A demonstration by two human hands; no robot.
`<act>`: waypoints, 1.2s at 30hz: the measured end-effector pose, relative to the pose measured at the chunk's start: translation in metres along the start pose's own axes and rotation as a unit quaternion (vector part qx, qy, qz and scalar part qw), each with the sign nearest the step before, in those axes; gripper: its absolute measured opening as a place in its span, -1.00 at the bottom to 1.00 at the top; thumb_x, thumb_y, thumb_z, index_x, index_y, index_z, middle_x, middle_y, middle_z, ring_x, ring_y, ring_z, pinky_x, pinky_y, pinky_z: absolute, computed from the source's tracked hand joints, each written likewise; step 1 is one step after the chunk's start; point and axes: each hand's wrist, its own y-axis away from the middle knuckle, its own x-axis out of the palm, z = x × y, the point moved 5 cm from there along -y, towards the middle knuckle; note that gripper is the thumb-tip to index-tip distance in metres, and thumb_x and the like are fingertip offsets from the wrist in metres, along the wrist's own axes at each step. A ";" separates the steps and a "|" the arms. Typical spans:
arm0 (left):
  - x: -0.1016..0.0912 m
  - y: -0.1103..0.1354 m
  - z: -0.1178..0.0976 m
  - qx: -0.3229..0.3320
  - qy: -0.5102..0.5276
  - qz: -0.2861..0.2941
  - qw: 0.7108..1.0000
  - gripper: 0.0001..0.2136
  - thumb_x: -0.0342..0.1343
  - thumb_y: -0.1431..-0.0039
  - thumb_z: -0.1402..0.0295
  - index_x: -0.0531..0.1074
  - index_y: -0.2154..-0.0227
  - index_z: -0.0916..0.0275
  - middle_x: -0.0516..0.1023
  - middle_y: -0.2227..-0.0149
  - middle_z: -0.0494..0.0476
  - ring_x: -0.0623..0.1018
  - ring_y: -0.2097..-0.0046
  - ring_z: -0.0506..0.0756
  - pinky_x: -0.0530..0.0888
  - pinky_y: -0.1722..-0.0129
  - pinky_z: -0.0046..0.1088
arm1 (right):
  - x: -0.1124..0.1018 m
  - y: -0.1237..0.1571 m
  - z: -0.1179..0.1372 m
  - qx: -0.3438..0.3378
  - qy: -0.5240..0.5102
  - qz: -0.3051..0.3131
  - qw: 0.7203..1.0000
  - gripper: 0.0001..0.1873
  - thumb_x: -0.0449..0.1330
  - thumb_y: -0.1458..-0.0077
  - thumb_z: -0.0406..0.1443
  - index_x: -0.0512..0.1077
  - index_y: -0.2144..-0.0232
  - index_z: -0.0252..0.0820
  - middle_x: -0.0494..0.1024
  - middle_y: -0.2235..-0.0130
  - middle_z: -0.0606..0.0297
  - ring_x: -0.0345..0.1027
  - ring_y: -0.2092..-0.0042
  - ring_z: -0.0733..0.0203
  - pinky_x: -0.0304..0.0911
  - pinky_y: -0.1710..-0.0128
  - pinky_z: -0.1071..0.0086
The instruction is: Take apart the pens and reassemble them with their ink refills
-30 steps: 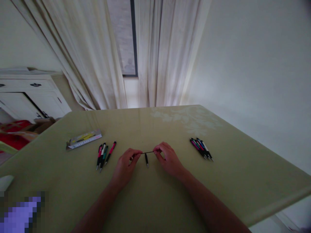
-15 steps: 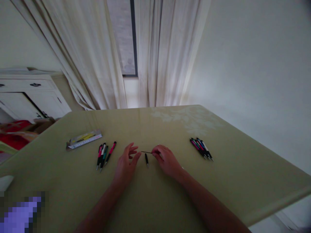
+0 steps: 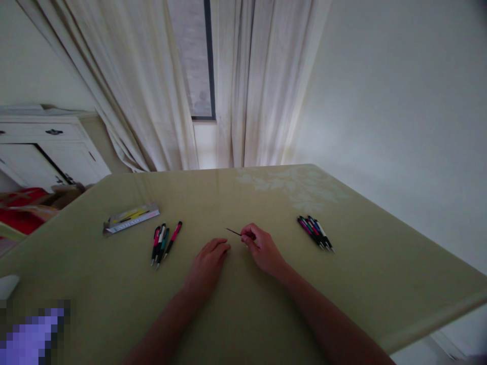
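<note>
My right hand [image 3: 262,247] rests on the olive-green table [image 3: 243,304] and pinches a thin dark pen refill [image 3: 233,231], which points up and to the left. My left hand [image 3: 208,261] lies palm down just left of it, fingers stretched out together on the tabletop. The small black pen piece that lay between my hands is out of sight, covered by the left fingers. Several pens [image 3: 163,242] lie to the left of my left hand. A second bunch of pens [image 3: 315,232] lies to the right of my right hand.
A flat pen box [image 3: 131,217] lies at the left beyond the pens. Behind the table hang cream curtains [image 3: 243,86] around a window. A white cabinet [image 3: 49,152] stands at the left. The table's right edge [image 3: 437,314] runs close by.
My left hand let go of the refill, opened, then came down flat over the small black piece. My right hand kept the refill and tilted its free end upward.
</note>
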 end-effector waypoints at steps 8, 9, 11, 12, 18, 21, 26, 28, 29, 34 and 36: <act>-0.024 -0.006 0.010 -0.070 0.136 -0.095 0.984 -0.78 0.03 -0.37 0.34 0.51 0.02 0.18 0.66 0.09 0.19 0.64 0.07 0.17 0.57 0.03 -0.20 | 0.000 -0.001 -0.002 0.001 0.005 0.013 1.000 -0.93 0.15 -0.31 -0.37 0.42 0.26 -0.14 0.54 0.28 0.28 0.40 0.23 0.18 0.25 0.17 0.34; -0.025 -0.006 0.010 -0.068 0.145 -0.099 0.982 -0.78 0.03 -0.37 0.33 0.50 0.02 0.17 0.67 0.10 0.19 0.64 0.07 0.17 0.57 0.05 -0.21 | 0.000 0.000 -0.001 -0.002 0.006 0.014 1.000 -0.93 0.15 -0.31 -0.36 0.42 0.27 -0.14 0.54 0.28 0.28 0.40 0.23 0.18 0.26 0.16 0.34; -0.026 -0.006 0.007 -0.060 0.154 -0.107 0.981 -0.77 0.01 -0.39 0.31 0.49 -0.01 0.17 0.66 0.10 0.19 0.63 0.06 0.17 0.55 0.06 -0.23 | 0.001 0.000 -0.001 -0.005 0.010 0.016 1.000 -0.93 0.16 -0.32 -0.36 0.42 0.26 -0.14 0.54 0.27 0.27 0.40 0.22 0.18 0.26 0.16 0.34; -0.026 -0.005 0.006 -0.055 0.154 -0.109 0.980 -0.76 0.00 -0.40 0.31 0.48 -0.02 0.16 0.65 0.09 0.19 0.63 0.06 0.16 0.55 0.06 -0.23 | 0.001 0.000 0.000 -0.005 0.012 0.016 1.000 -0.93 0.16 -0.32 -0.35 0.43 0.25 -0.14 0.55 0.27 0.27 0.41 0.22 0.18 0.26 0.16 0.34; -0.028 -0.003 0.002 -0.031 0.120 -0.102 0.987 -0.77 -0.01 -0.40 0.33 0.48 -0.01 0.13 0.60 0.10 0.15 0.58 0.06 0.16 0.51 0.04 -0.22 | -0.002 -0.001 0.002 -0.015 0.027 0.006 1.000 -0.92 0.17 -0.32 -0.35 0.45 0.27 -0.15 0.55 0.26 0.25 0.41 0.20 0.18 0.27 0.13 0.33; -0.031 -0.004 0.001 -0.039 0.109 -0.114 0.987 -0.79 0.00 -0.40 0.34 0.49 0.02 0.14 0.59 0.10 0.16 0.57 0.05 0.17 0.50 0.02 -0.20 | -0.004 -0.001 0.003 -0.011 0.027 -0.002 1.000 -0.91 0.16 -0.33 -0.34 0.45 0.26 -0.15 0.56 0.24 0.24 0.41 0.20 0.19 0.27 0.14 0.34; -0.034 -0.004 -0.001 -0.045 0.100 -0.113 0.988 -0.78 -0.01 -0.39 0.36 0.49 0.03 0.16 0.58 0.11 0.17 0.56 0.05 0.17 0.51 0.02 -0.20 | -0.004 0.000 0.005 -0.010 0.029 0.002 1.000 -0.91 0.16 -0.33 -0.33 0.46 0.25 -0.15 0.56 0.25 0.24 0.43 0.20 0.18 0.30 0.14 0.33; -0.033 -0.004 -0.004 -0.026 0.080 -0.097 0.992 -0.78 -0.02 -0.38 0.38 0.51 0.06 0.16 0.59 0.13 0.16 0.55 0.07 0.18 0.50 0.03 -0.19 | -0.004 0.000 0.006 -0.017 0.028 0.003 0.999 -0.91 0.16 -0.33 -0.32 0.47 0.26 -0.15 0.56 0.25 0.24 0.43 0.19 0.16 0.32 0.13 0.32; -0.033 -0.004 -0.005 -0.016 0.068 -0.090 0.994 -0.77 -0.02 -0.37 0.39 0.52 0.07 0.15 0.59 0.14 0.16 0.54 0.08 0.18 0.50 0.04 -0.18 | -0.004 -0.001 0.006 -0.023 0.028 0.002 0.999 -0.90 0.17 -0.33 -0.32 0.47 0.26 -0.14 0.56 0.25 0.24 0.44 0.19 0.16 0.32 0.12 0.31; -0.026 -0.002 -0.008 0.017 -0.005 -0.042 0.999 -0.75 0.00 -0.38 0.39 0.54 0.01 0.12 0.61 0.16 0.13 0.53 0.10 0.20 0.44 0.04 -0.17 | -0.004 0.000 0.010 -0.041 0.032 0.012 0.999 -0.88 0.19 -0.34 -0.29 0.51 0.27 -0.14 0.59 0.25 0.24 0.46 0.19 0.15 0.33 0.11 0.29; -0.022 -0.001 -0.012 0.035 -0.028 -0.013 0.999 -0.73 0.02 -0.39 0.39 0.53 -0.03 0.08 0.61 0.15 0.11 0.53 0.09 0.20 0.41 0.04 -0.17 | -0.001 0.001 0.011 -0.036 0.023 0.032 0.999 -0.88 0.22 -0.33 -0.28 0.53 0.27 -0.14 0.61 0.26 0.26 0.48 0.20 0.16 0.33 0.12 0.30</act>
